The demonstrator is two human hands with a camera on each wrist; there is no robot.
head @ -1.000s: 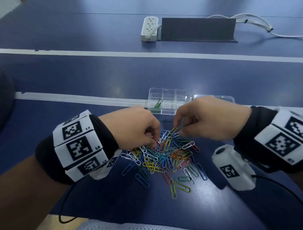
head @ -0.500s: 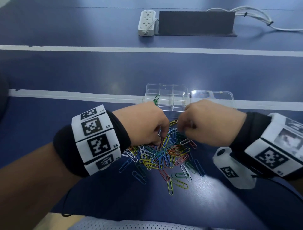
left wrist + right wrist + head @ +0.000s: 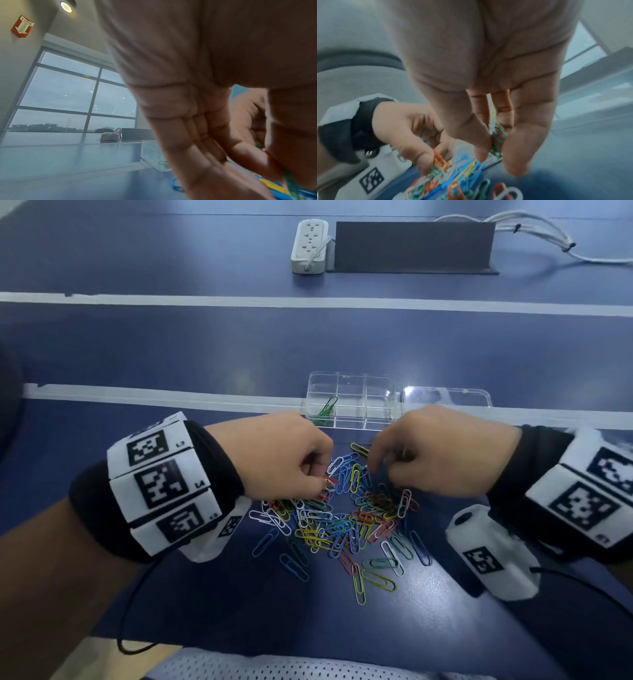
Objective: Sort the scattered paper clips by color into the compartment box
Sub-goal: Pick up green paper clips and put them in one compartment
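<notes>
A pile of mixed-colour paper clips (image 3: 342, 525) lies on the blue table, just in front of the clear compartment box (image 3: 380, 419). A few green clips (image 3: 325, 409) sit in the box's near left compartment. My left hand (image 3: 322, 484) is curled over the pile's left rear and pinches a red clip (image 3: 329, 482) at its fingertips. My right hand (image 3: 376, 474) hovers over the pile's right rear. In the right wrist view its thumb and fingers (image 3: 481, 152) pinch a small bunch of green clips (image 3: 497, 135).
The box's clear lid (image 3: 445, 398) lies open to its right. A white power strip (image 3: 309, 246), a dark upright panel (image 3: 411, 246) and white cables (image 3: 548, 237) sit at the far side. The table's near edge runs just below the pile.
Both hands have come down closer onto the pile. The right hand, which held a clip up near the box, now reaches down at the pile's rear with green clips in it.
</notes>
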